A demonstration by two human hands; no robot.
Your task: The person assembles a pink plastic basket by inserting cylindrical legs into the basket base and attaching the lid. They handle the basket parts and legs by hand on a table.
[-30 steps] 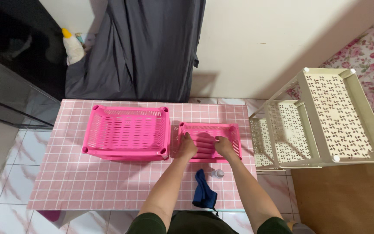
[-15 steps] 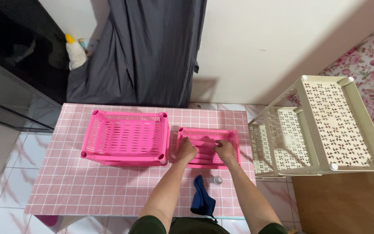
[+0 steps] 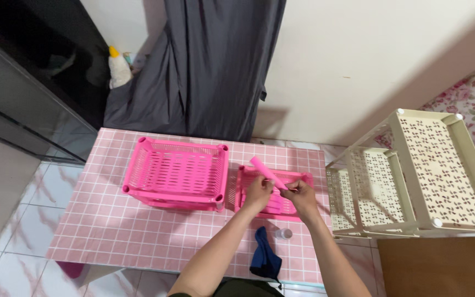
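Both hands are gripping a pink plastic tube point(image 3: 268, 172) over the small pink tray point(image 3: 302, 179) near the surface's right edge: the left hand point(image 3: 258, 192) is closing around its middle, the right hand point(image 3: 302, 196) pinching its lower end. It looks light, stiff and smooth, so gripping mid-length seems safest.

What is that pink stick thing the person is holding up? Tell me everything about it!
The pink tube is a short, smooth, round post that looks like plastic, the same bright pink as the baskets. It is tilted, its far end pointing up and to the left, lifted just above the small pink basket. The left hand and the right hand meet at its lower end, with fingers pinching it there. More pink tubes seem to lie in the basket beneath it, mostly hidden by the hands.
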